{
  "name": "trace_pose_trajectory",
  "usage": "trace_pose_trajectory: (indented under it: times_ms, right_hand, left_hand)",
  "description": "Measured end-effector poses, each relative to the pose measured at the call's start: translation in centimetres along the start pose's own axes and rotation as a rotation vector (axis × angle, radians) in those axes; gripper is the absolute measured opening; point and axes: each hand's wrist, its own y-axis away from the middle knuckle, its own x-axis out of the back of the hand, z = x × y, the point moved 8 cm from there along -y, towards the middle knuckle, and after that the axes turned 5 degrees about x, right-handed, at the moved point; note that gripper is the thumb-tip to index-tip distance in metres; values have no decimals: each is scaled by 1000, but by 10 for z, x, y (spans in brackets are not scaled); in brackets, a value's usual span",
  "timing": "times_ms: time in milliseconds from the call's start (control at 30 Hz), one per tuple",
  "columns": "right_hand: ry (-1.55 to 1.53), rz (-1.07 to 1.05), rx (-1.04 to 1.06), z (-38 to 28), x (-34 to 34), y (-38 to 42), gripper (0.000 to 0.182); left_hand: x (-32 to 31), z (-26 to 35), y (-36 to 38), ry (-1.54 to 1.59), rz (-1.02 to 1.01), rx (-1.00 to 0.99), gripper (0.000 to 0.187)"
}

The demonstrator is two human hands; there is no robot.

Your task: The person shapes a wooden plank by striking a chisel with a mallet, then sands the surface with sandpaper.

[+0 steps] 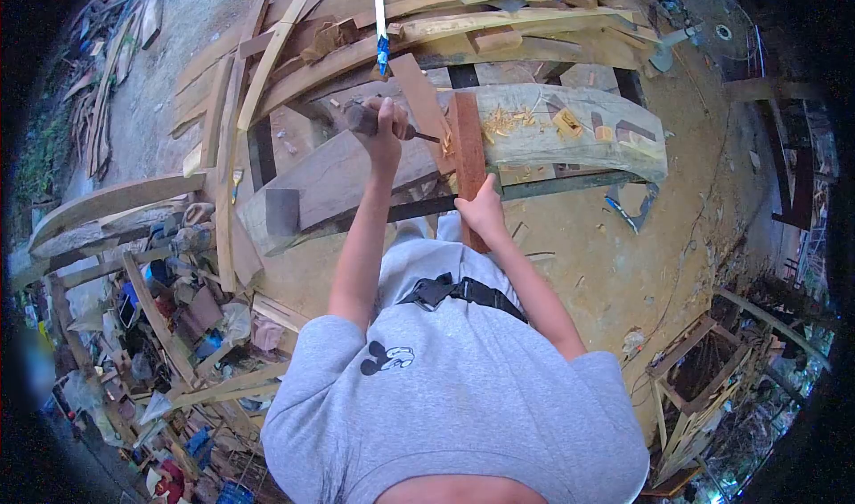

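Observation:
My left hand (385,130) is closed around the handle of a chisel (426,137), its thin dark blade pointing right. The tip meets the left side of a reddish-brown wooden board (468,143), where pale curls of wood show. Lower down, my right hand (483,212) grips this board near its close end, thumb on top. The board points away from my body across a worn plank bench (570,152). Wood shavings (506,121) lie on the bench right of the board. Another flat brown board (417,99) rests just left of it.
Long curved planks (427,28) are stacked across the far side. A standing fan (720,30) is at the far right. Mixed scraps (200,326) crowd the lower left, and a wooden frame (704,361) stands at the lower right. A blue-handled item (621,212) lies right of the bench.

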Motion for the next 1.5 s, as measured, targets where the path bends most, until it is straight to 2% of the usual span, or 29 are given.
trace_pose_trajectory:
  times_ms: [133, 233, 300, 500, 933, 1000, 1100, 1167, 1233, 1267, 1300, 1333, 1367, 1433, 1467, 1500]
  right_hand:
    - [-8, 20, 18, -4, 3, 3, 82]
    - [-27, 14, 25, -7, 4, 4, 81]
    - [-37, 8, 25, -9, 5, 6, 81]
    - [-31, 29, 31, -7, 4, 6, 81]
    - [-14, 43, 27, -4, 5, 5, 79]
    - [-11, 47, 30, -3, 5, 5, 79]
    - [-9, 55, 35, 5, 16, 0, 74]
    - [11, -46, 111, -6, 48, -14, 71]
    - [343, 84, 303, -32, 103, -31, 65]
    - [526, 278, 442, -58, 141, -28, 61]
    - [437, 317, 453, -91, 180, -18, 60]
    - [225, 492, 584, -116, 214, -7, 58]
    - [5, 662, 705, -134, 244, 5, 56]
    - [-464, 735, 899, -180, 280, 29, 55]
    - [-462, 737, 905, -195, 277, 31, 55]
    - [-615, 731, 994, -209, 275, 35, 54]
  left_hand:
    - [-11, 0, 0, -47, -21, -10, 23]
    - [-16, 2, -2, -69, 19, -23, 26]
    - [-16, 7, -1, -198, 97, -71, 23]
    - [-14, 3, -2, -246, 199, -26, 21]
    - [-15, 1, -3, -230, 180, -45, 18]
    - [-10, -6, -2, -155, 236, 35, 20]
    - [-13, -5, -2, -149, 191, 37, 22]
    - [-10, -12, -3, -43, 229, 65, 23]
    - [-6, -17, -1, 56, 268, 93, 24]
    - [-10, -12, -1, -150, 253, 44, 24]
    - [-13, -8, 0, -355, 239, -6, 25]
    - [-7, -24, 1, -95, 236, 138, 25]
    - [-1, -30, 0, -93, 241, 136, 25]
    - [1, -15, -2, -500, 241, -170, 25]
    - [-3, -10, -1, -496, 242, -174, 25]
    - [-7, -10, 0, -404, 260, -87, 25]
